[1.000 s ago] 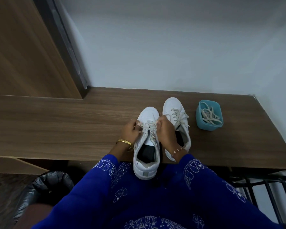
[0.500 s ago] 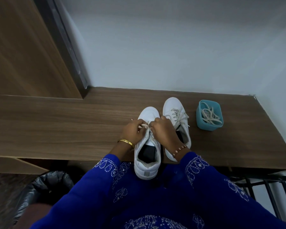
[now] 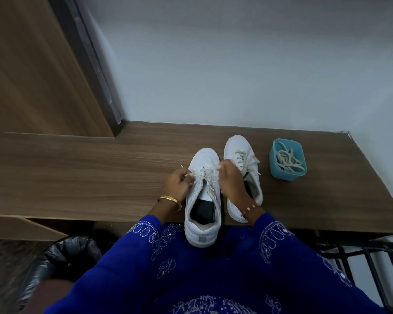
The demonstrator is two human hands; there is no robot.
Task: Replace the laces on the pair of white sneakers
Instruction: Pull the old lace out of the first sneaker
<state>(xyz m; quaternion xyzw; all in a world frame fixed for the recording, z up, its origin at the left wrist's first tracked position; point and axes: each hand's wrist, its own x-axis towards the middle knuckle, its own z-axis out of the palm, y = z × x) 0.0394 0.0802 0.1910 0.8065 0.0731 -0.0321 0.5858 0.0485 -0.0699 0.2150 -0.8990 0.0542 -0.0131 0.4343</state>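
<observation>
Wooden desk [image 3: 100, 177] against pale wall [image 3: 236, 64] holds 2 sneakers [image 3: 202, 214].

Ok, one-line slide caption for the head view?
Left hand and right hand pull lace ends on the near white sneaker.

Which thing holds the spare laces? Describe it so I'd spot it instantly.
Look along the wooden bench toward its right end by the wall. Just right of the two white sneakers stands a small teal tub, the only coloured item there, with loose laces coiled inside.

Hands [image 3: 177, 185] pinching lace [image 3: 205, 175], near sneaker [image 3: 203, 200]
</observation>
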